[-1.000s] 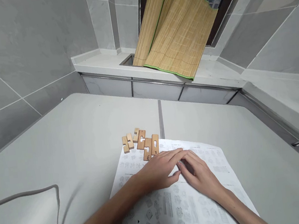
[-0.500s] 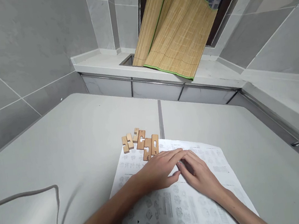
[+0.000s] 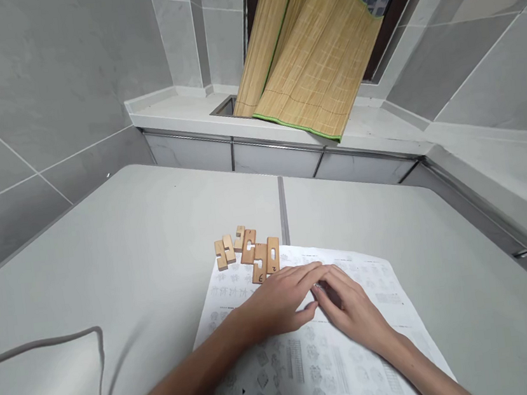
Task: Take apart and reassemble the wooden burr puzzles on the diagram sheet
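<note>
My left hand [image 3: 282,302] and my right hand [image 3: 352,304] rest on a large printed sheet of paper [image 3: 405,314], their fingertips meeting and overlapping. The fingers of both are loosely stretched and slightly bent, with nothing visible held in them. Just beyond my left hand lie several notched wooden puzzle pieces. Closest is a piece marked 3 [image 3: 259,268], beside a slotted piece marked 2 [image 3: 273,255]. Another darker piece [image 3: 249,246] touches them on the left. Paler, smaller notched pieces [image 3: 221,254] lie farther left. The paper under my palms is hidden.
The sheet lies on a white folding table [image 3: 162,235] with a seam [image 3: 283,208] down its middle. A grey looped strap or handle [image 3: 102,345] stands at the left. Behind the table are a ledge [image 3: 176,115] and a hanging bamboo mat [image 3: 308,57].
</note>
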Motion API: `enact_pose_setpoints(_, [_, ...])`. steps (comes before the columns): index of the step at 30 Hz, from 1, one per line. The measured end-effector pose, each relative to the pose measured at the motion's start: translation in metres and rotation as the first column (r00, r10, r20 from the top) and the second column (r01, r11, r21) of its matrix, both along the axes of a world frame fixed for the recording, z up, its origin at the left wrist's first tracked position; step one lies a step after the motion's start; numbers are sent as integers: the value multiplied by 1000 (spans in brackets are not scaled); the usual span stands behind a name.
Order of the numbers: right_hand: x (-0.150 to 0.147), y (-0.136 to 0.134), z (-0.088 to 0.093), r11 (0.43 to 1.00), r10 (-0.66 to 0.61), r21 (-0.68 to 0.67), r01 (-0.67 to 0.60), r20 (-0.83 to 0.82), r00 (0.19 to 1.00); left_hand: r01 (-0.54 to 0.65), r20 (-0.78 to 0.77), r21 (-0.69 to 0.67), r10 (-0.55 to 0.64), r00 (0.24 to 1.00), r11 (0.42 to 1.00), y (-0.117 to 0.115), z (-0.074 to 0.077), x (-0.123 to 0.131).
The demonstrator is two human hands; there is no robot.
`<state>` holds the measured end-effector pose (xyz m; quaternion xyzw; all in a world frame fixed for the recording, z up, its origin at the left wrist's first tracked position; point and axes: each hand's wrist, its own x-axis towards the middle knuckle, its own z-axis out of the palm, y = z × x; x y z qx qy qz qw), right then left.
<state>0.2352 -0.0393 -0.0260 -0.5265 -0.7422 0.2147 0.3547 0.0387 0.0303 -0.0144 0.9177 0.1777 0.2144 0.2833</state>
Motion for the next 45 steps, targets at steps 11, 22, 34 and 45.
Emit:
enact_pose_setpoints(11, [0, -1, 0, 1000, -7, 3, 7, 12, 1000, -2, 8, 6, 2, 1000, 1000, 0, -1, 0])
enact_pose_setpoints(22, [0, 0, -1, 1000, 3, 5, -3, 1, 1000, -7, -2, 17, 7, 1000, 1000, 0, 1, 0])
enact_pose_setpoints(34, [0, 0, 0, 1000, -1, 12, 1, -1, 1000, -3, 1, 1, 3, 1000, 1000, 0, 0, 1])
enact_pose_setpoints(45, [0, -1, 1, 1000, -4, 14, 4, 4, 1000, 1, 0, -8, -1, 1000, 1000, 1, 0, 1])
